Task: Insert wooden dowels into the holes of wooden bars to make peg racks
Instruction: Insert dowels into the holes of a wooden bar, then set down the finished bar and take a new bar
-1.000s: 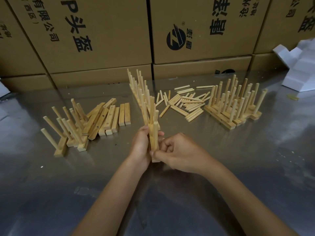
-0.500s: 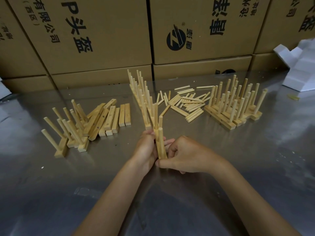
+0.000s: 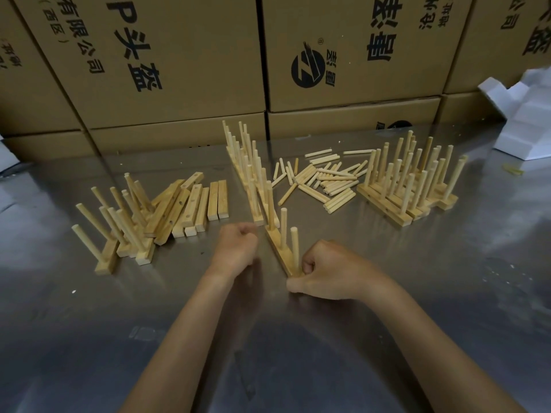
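Observation:
A peg rack [image 3: 280,248], a wooden bar with three upright dowels, lies on the steel table at the near end of a row of finished racks [image 3: 247,171]. My right hand [image 3: 331,271] pinches the bar's near end at the base of the nearest dowel. My left hand [image 3: 235,248] is a loose fist just left of the rack, apart from it and holding nothing I can see. Loose dowels [image 3: 322,180] lie in a heap behind. Plain bars with holes [image 3: 190,204] are stacked at the left.
More finished racks stand in groups at the right [image 3: 411,186] and lean at the left [image 3: 119,228]. Cardboard boxes [image 3: 167,70] wall off the back of the steel table [image 3: 447,293]. White foam pieces [image 3: 530,114] sit at the far right.
The rack was held upright between both hands; it now lies on the table behind the row. My left hand has let go and pulled left, while my right hand keeps the near end.

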